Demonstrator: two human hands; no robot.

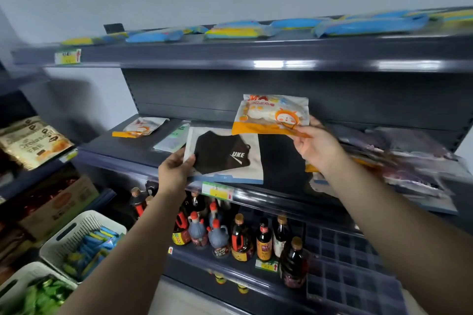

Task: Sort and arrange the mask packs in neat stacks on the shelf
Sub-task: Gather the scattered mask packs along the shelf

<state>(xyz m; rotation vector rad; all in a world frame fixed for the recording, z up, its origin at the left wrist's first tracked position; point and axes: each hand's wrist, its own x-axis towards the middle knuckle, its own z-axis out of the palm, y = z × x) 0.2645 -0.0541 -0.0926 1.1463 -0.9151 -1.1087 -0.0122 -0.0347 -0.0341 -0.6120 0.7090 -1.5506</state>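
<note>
The person's right hand (pixel 316 147) pinches an orange-trimmed mask pack (pixel 272 115) by its lower corner, holding it in the air above the middle shelf (pixel 122 144). The left hand (pixel 175 166) grips the near-left edge of a black mask pack (pixel 224 155) lying flat on that shelf. At ten o'clock from it lies another orange pack (pixel 140 126). At three o'clock sits a blurred heap of packs (pixel 409 161), probably more masks.

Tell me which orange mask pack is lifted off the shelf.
The orange mask pack pinched by the right hand; the other orange pack lies at the shelf's back left.
</note>
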